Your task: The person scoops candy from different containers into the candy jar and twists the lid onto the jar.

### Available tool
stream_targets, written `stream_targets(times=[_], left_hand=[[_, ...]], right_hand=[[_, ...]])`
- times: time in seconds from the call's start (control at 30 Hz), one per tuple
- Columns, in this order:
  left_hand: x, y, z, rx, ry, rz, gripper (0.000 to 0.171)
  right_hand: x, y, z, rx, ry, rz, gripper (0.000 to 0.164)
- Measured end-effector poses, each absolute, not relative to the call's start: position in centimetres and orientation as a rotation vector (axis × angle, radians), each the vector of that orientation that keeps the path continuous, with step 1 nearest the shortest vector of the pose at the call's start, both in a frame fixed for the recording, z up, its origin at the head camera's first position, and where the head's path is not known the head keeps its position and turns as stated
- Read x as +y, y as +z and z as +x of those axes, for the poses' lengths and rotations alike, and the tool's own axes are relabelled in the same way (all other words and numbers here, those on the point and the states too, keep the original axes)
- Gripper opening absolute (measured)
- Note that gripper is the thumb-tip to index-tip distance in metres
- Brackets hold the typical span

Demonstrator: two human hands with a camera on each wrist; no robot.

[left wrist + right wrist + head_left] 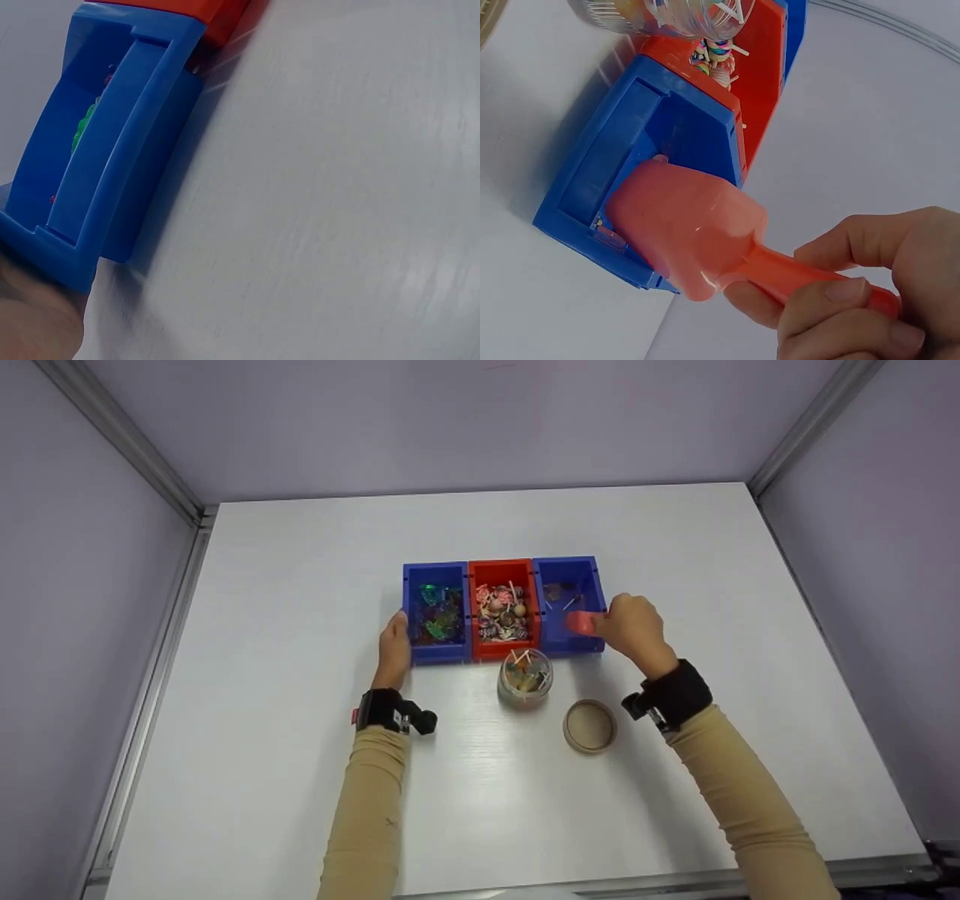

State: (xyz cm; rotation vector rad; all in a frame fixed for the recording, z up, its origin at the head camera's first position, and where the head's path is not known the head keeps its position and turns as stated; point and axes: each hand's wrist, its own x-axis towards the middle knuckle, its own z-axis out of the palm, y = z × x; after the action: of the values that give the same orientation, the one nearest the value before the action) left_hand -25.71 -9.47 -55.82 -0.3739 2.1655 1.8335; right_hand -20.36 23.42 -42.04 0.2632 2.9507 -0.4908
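My right hand grips the handle of a translucent red scoop, its bowl inside the right blue bin. A few small pieces with short white sticks lie on that bin's floor. My left hand rests along the outer side of the left blue bin, its thumb by the rim; most of its fingers are hidden. Green and dark shiny pieces lie in that bin. Between them, a red bin holds many lollipops.
In front of the red bin stands a clear jar, uncapped, with lollipops and colourful pieces inside. A round tan lid lies on the white table to its right. Pale panels enclose the table at the back and sides.
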Motion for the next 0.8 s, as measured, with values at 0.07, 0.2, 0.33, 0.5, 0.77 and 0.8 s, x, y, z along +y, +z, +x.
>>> stream_targets(times=[0.07, 0.2, 0.33, 0.5, 0.77, 0.8], left_hand=[[-9.5, -55.8, -25.7, 2.169, 1.833, -0.368, 0.06], [-9.4, -55.8, -25.6, 2.18, 1.84, -0.364, 0.06], [-9.4, -55.8, -25.6, 2.179, 1.836, -0.36, 0.059], [-9.4, -55.8, -25.5, 2.18, 1.825, -0.351, 0.056], [-9.5, -55.7, -25.5, 2.192, 1.82, -0.344, 0.055], [-9.5, -55.6, -25.6, 2.189, 1.824, -0.346, 0.055]], right_hand=[[23.0, -42.0, -20.8, 2.913, -0.461, 0.319, 0.034], [22.0, -42.0, -21.7, 2.847, -0.4, 0.412, 0.046], [21.1, -42.3, -22.3, 2.83, -0.368, 0.464, 0.051], [20.3, -42.9, -22.8, 2.833, -0.34, 0.492, 0.041], [20.2, -43.5, -23.1, 2.816, -0.342, 0.523, 0.044], [20.2, -43.5, -23.1, 2.819, -0.346, 0.524, 0.046]])
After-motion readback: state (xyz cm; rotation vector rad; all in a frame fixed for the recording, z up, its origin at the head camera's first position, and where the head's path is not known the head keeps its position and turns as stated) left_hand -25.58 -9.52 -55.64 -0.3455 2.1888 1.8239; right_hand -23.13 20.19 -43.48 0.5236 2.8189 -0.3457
